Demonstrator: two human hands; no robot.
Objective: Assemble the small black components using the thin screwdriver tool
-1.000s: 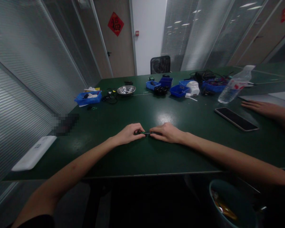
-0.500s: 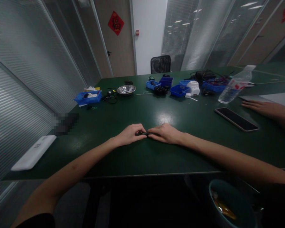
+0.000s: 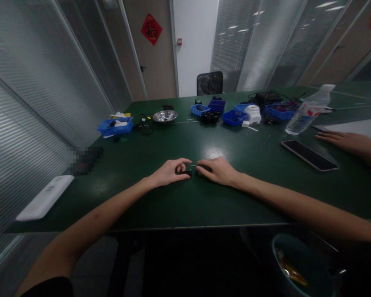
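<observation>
fingertips of the left hand [image 3: 167,173] and the right hand [image 3: 220,170] stand farther apart than half a second ago, and the left forefinger has lifted off its thumb. the left grip is wide there; a small, dark, elongated piece with a touch of green at its end [image 3: 185,172] lies along the thumb, low over the dark green surface [image 3: 179,208], though i cannot tell whether the curled fingers clasp it. the right grip is narrow, closed on a slim tool with a dark handle and a thin, pale metal shaft [image 3: 193,166], whose tip points at the gap beside the piece. no writing can be made out on either. a red paper diamond [image 3: 151,29] on the door reads 福 in black; the clear plastic bottle [image 3: 311,109] has a red-and-white label, too blurred to read.
</observation>
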